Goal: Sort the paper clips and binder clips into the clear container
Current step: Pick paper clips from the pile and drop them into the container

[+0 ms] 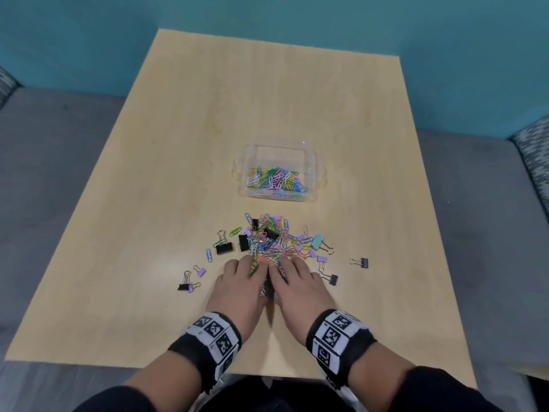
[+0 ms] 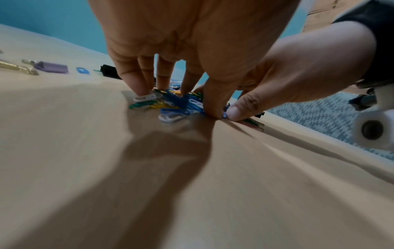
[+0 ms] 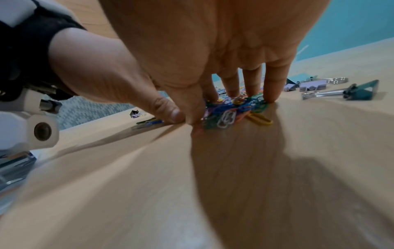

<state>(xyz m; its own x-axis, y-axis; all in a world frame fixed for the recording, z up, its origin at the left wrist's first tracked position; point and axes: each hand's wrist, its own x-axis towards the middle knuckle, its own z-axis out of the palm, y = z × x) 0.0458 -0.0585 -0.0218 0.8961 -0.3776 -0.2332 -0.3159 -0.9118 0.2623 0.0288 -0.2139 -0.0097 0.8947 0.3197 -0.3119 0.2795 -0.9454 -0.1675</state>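
Paper clips point(image 1: 271, 239), thin coloured wire loops in blue, green, yellow, pink and white, lie heaped on the worktop point(image 1: 166, 162) just in front of you, tangled with black, lilac and teal binder clips point(image 1: 224, 248) that also lie scattered to either side. Your left hand point(image 1: 237, 288) and right hand point(image 1: 300, 288) sit side by side at the near edge of the heap, thumbs touching; the fingers point(image 2: 140, 84) of each hand reach down straight onto the clips, tips pressing them against the wood, so both hands are unclenched and raking rather than gripping anything. To do this step well, I would keep the two hands cupped close so no gap opens between the thumbs, draw a modest bunch together, then curl under it before lifting; a thin wire clip slides flat and will likely slip out if you try to pinch from above. Watch for binder clips caught in the bunch, since their wire handles snag the loops and may drag extras along. The clear container point(image 1: 315, 171) stands beyond the heap, near it but apart, already holding a layer of coloured paper clips and, as far as can be seen, no binder clips. Much of the heap remains outside it, so the sorting looks perhaps half done.
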